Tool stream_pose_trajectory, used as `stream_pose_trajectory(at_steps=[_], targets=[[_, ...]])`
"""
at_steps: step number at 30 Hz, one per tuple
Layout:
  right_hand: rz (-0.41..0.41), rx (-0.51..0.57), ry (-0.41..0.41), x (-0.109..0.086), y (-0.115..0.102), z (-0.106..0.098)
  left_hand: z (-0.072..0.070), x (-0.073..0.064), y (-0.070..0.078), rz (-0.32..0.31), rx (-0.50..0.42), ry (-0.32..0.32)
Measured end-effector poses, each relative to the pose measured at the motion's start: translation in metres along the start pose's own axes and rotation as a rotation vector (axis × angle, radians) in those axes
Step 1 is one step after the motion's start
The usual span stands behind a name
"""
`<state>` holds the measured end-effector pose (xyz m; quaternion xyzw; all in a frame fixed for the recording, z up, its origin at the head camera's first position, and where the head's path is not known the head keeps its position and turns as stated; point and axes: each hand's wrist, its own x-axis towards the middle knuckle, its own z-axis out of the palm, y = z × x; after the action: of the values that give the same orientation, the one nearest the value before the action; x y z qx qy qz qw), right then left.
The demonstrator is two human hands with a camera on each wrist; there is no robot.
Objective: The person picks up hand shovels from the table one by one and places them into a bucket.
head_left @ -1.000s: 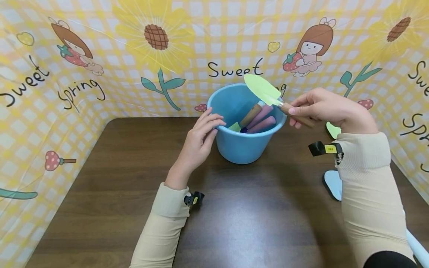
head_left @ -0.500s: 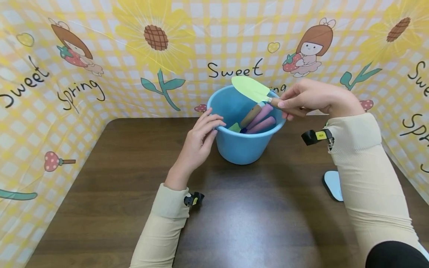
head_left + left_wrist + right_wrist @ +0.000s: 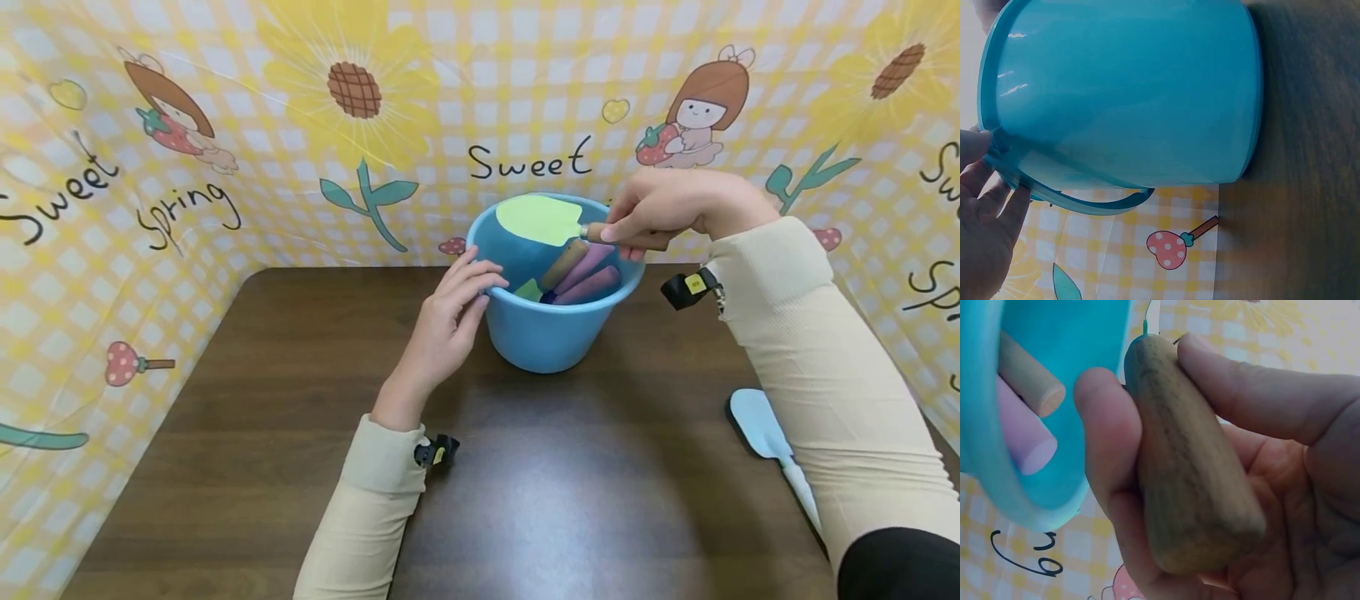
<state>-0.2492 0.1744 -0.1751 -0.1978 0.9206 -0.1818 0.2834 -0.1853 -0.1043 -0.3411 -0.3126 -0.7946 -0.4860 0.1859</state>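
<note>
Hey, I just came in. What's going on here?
Someone is working with small hand tools and a blue bucket, which stands upright on a wooden table. Their right hand holds a green-bladed trowel by its wooden handle, with the blade over the bucket's opening. Their left hand holds the bucket's rim. Inside are a wooden handle and two pink handles. A light-blue, flat-headed tool lies on the table, partly hidden by the right sleeve.

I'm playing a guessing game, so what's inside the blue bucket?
Two pink handles, a wooden handle and a bit of something green show inside. The bucket's near wall hides the bottom, so anything lower can't be seen. A green trowel over the opening covers some.
</note>
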Motion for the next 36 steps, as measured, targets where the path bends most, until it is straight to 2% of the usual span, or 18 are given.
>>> stream_pose_trajectory(at_steps=[6,14,22,29,36], targets=[[0.037,-0.043,-0.045,0.009,-0.013,-0.003,0.002,-0.001,0.000,-0.011,-0.011,-0.002],[0.037,-0.127,-0.126,0.025,-0.027,-0.013,0.000,-0.001,0.000,-0.016,-0.006,0.006],[0.099,-0.145,-0.133,0.031,-0.029,-0.016,-0.001,0.000,0.000,-0.027,-0.012,0.004],[0.149,-0.184,-0.158,0.039,-0.032,-0.015,0.001,0.000,0.002,-0.010,-0.011,0.001],[0.207,-0.166,-0.145,0.049,-0.038,-0.013,0.001,0.000,0.000,-0.010,-0.009,0.004]])
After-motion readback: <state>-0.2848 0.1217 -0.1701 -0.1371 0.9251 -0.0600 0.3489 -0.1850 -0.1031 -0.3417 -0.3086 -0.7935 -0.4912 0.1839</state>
